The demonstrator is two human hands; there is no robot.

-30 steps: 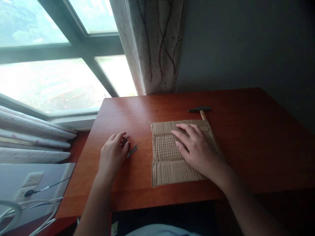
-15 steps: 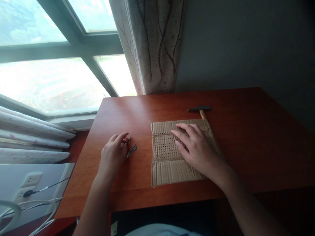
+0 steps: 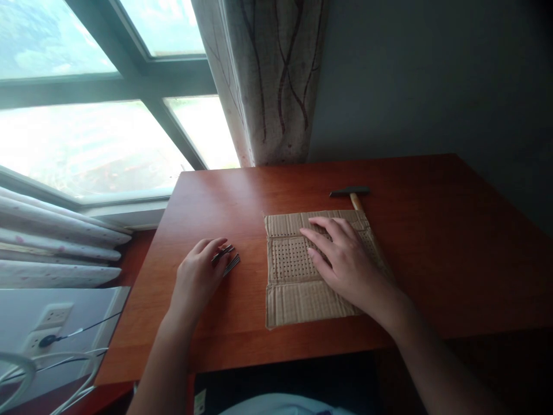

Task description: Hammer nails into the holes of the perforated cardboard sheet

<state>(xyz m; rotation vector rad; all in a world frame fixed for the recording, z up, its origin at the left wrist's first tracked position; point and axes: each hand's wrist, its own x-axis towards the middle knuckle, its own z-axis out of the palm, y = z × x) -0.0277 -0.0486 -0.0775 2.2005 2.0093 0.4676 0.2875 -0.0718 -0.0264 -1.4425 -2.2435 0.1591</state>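
Observation:
On the left of the tabletop, my left hand has its thumb and fingers closed around several thin metal nails, whose ends stick out past the fingertips. More nails lie on the wood right beside the thumb. My right hand rests on a flat piece of corrugated cardboard, fingers extended and slightly apart, with nothing in them. Rows of small holes cover the cardboard's middle band, and the hand hides its right part. Beyond it lies a hammer, its wooden handle partly hidden behind the cardboard's far edge.
The reddish-brown wooden table has its near edge close to my body. A window and curtain stand behind it. To the lower left are a wall socket with a black plug and white cables.
My left fingers have shifted slightly, and more nails now show between them, brought closer to the nails on the table. My right hand, the cardboard and the hammer stay put.

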